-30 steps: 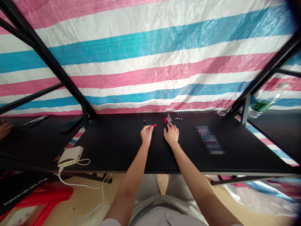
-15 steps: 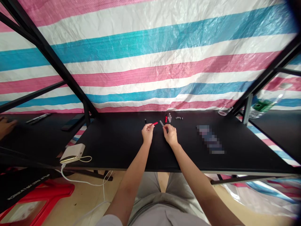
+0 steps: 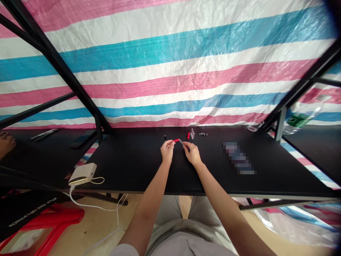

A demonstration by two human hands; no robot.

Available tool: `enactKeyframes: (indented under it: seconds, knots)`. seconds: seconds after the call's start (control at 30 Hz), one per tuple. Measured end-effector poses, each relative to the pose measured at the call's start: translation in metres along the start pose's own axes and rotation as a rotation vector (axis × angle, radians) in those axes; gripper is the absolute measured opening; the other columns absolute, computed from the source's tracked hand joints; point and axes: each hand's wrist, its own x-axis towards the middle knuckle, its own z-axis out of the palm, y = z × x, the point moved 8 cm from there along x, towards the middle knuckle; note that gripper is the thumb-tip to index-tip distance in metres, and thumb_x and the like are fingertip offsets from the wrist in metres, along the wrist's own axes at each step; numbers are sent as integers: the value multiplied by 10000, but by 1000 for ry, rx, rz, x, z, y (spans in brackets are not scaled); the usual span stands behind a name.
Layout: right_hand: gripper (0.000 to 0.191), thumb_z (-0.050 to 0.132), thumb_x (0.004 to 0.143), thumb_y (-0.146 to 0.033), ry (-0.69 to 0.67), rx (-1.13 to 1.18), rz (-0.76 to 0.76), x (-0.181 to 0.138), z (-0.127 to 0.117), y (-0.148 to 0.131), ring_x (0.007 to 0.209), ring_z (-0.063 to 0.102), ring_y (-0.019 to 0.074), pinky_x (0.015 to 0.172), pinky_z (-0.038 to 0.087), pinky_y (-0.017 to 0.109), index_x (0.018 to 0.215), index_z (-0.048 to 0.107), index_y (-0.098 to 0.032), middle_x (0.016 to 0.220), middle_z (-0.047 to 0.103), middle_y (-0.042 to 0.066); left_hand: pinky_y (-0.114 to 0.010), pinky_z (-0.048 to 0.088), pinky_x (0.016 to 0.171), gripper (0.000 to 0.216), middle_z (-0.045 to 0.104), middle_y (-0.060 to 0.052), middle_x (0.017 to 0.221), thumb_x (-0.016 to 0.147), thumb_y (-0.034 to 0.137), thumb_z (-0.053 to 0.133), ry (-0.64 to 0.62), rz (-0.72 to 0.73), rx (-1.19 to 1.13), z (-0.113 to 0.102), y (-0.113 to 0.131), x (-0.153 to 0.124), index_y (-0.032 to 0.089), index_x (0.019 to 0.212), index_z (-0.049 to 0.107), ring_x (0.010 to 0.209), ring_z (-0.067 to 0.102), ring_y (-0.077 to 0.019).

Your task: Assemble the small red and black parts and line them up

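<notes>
My left hand is closed in a pinch on a small red piece just above the black table. My right hand pinches a thin clear tube, whose tip points at the red piece and almost meets it. Behind my hands stand a red cap, a few clear tubes, a row of small dark bits and a small black piece.
A white power bank with a cable lies at the table's left front corner. A blurred flat object lies to the right. A glass cup and a bottle stand far right. Another person's hand rests on the left table.
My right hand lifted a clear tube from the group at the back and brought it left toward the red piece in my left hand.
</notes>
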Motion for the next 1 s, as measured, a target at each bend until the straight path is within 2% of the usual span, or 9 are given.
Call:
enactKeyframes:
  seconds: [0.17,0.33,0.47,0.63,0.83,1.0]
  knots:
    - [296,373,870,-282,60,67,19,1,-5,4,878,583,191,792,446,335,1050,595,-202,974,645,68,-262,504,658,251,663,-79,800,700,326,637,-40,10,33,4,0,-1,133,859,617,770,646,-175]
    - [311,354,877,-299,65,110,38,2,-6,6,881,579,194,795,450,339,1049,594,-201,984,634,75,-254,505,657,273,661,-85,859,729,335,609,-33,12,25,4,2,-2,137,917,622,784,637,-164]
    - [316,353,879,-310,67,126,41,2,-7,5,890,575,196,805,448,344,1041,598,-196,983,631,79,-244,498,632,370,652,-93,952,759,349,580,-70,-31,49,6,0,-4,158,1075,594,741,628,-141]
    - [312,349,881,-300,65,138,25,2,-7,4,891,576,189,811,448,338,1043,593,-196,986,630,76,-217,478,612,464,611,-82,1075,783,305,554,-199,-4,118,15,-1,-6,226,1235,486,766,620,-124]
    - [292,364,880,-287,41,85,4,2,-5,3,880,578,190,804,443,338,1035,595,-201,975,635,72,-191,449,552,444,584,-85,1100,820,270,494,-243,14,142,17,-1,-5,234,1260,451,794,616,-133]
    - [287,384,878,-307,63,77,13,1,-4,4,857,586,189,783,452,339,1051,576,-183,955,642,76,-237,490,657,374,569,-80,1114,828,242,479,-320,88,180,23,1,-7,233,1200,510,808,603,-129]
